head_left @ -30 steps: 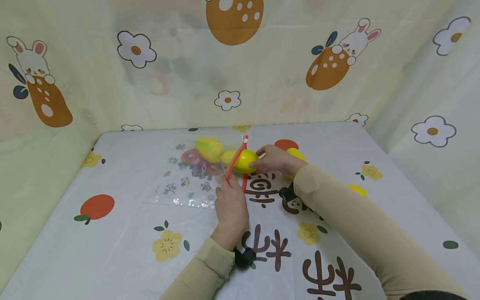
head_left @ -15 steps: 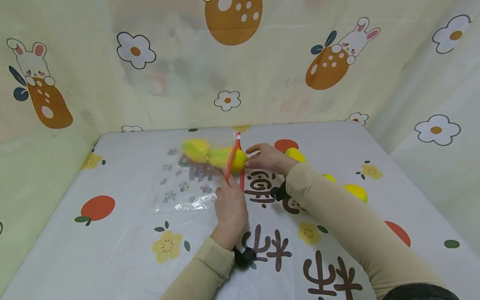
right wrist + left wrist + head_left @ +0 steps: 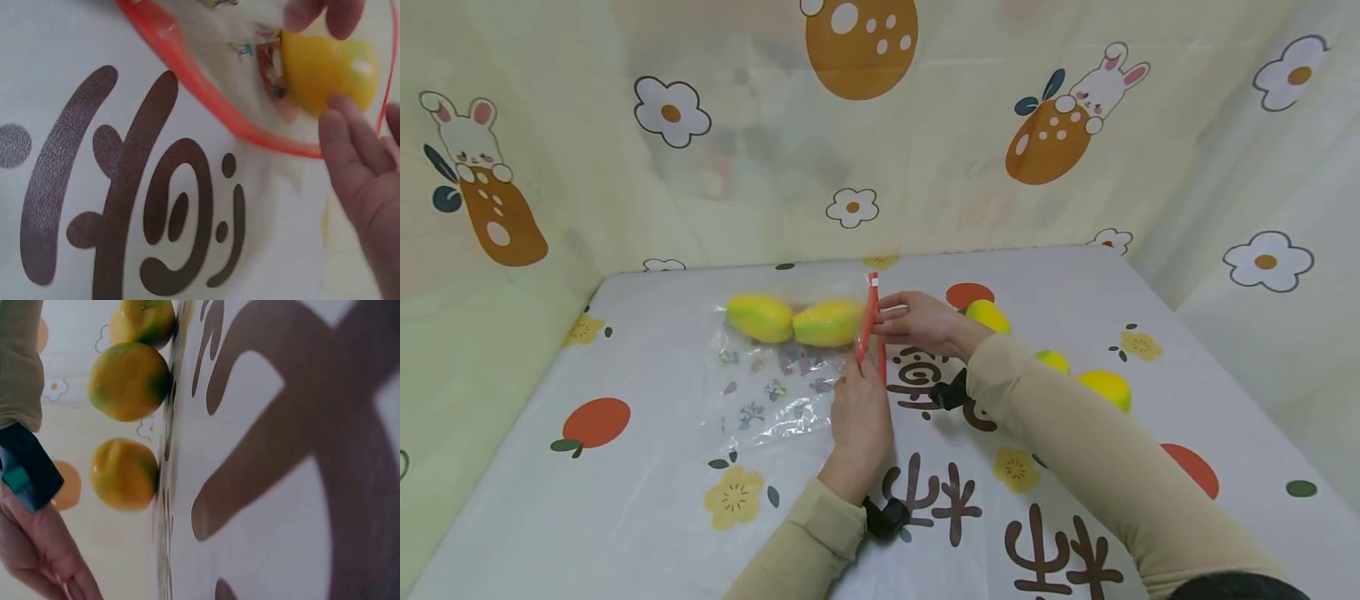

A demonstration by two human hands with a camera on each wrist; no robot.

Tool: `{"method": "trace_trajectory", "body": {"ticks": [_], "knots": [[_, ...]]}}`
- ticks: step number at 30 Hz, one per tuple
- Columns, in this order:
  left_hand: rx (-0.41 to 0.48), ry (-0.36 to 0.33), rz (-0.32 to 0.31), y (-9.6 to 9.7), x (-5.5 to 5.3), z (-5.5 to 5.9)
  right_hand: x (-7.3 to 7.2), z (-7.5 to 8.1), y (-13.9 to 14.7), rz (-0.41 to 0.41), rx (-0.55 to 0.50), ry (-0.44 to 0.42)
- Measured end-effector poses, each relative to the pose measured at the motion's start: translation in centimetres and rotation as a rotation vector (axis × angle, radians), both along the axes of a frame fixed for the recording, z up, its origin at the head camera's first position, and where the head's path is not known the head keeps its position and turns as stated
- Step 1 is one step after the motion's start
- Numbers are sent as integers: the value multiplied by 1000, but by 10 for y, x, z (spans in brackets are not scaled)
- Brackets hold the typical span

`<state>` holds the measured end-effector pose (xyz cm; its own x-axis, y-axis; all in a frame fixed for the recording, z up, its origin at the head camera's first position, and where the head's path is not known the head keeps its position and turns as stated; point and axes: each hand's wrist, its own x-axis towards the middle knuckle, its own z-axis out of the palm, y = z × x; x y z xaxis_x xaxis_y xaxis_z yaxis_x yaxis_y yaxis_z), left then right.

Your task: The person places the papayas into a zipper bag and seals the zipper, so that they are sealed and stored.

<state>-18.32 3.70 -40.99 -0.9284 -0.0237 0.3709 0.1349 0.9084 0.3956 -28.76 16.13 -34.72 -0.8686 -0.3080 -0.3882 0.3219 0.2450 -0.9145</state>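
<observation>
A clear plastic zip bag (image 3: 775, 417) with a red zip edge lies on the table, its mouth facing right. Inside it, two yellow-green mango-like fruits (image 3: 760, 318) rest end to end near the back side. My left hand (image 3: 861, 408) pinches the bag's red edge at the near side of the mouth. At the mouth's far side is my right hand (image 3: 921, 323), its fingers extended and holding no fruit. In the right wrist view, the right hand's fingers (image 3: 350, 134) reach over the red rim, close to the nearer fruit (image 3: 325, 69); contact is unclear.
Three more mango-like fruits (image 3: 128, 381) lie on the table to the right, partly behind the right sleeve (image 3: 1060, 425) in the head view. A patterned cloth (image 3: 625, 500) covers the table, and printed curtains (image 3: 752, 167) stand behind and at the sides.
The right hand has let go of the second fruit at the bag's mouth. Both fruits have moved left, deeper into the bag. The left hand has stayed at the red edge.
</observation>
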Motion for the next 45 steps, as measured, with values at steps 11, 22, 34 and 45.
{"method": "trace_trajectory", "body": {"ticks": [11,22,34,45], "knots": [[-28,-81,-115,-7,6,5,11,30,47,-54,192,75],[-58,-133,3,-2,13,11,37,67,158,-27,406,245],[-88,-163,-8,-3,9,17,115,58,214,-71,789,377],[-34,-225,-28,-4,12,17,143,18,236,36,774,323]]}}
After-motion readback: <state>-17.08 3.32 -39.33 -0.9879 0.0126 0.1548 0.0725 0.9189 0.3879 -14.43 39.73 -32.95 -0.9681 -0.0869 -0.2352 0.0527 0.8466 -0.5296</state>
